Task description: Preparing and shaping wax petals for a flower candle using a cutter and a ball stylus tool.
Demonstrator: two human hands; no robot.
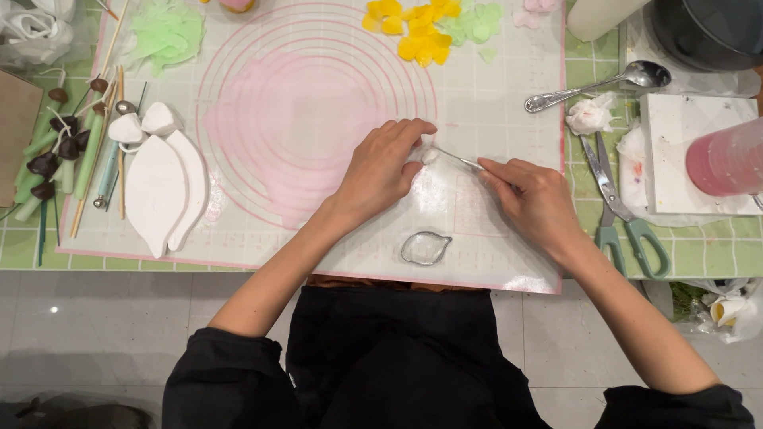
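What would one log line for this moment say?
left hand: pinches small white piece | right hand: holds thin metal tool to piece | leaf cutter: on mat, untouched

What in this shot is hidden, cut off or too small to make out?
Head view:
- Small white piece: mostly covered by left hand fingers.
- Thin tool: handle hidden inside right hand.
- Dark pot and pink cup: cut off by frame edges.
- Yellow petals: too small for detail.

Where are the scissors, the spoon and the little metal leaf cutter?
scissors (628, 226): head view, on the green handles near the pivot.
spoon (645, 75): head view, on the shiny bowl.
metal leaf cutter (408, 248): head view, on its left rim, on the mat below the hands.
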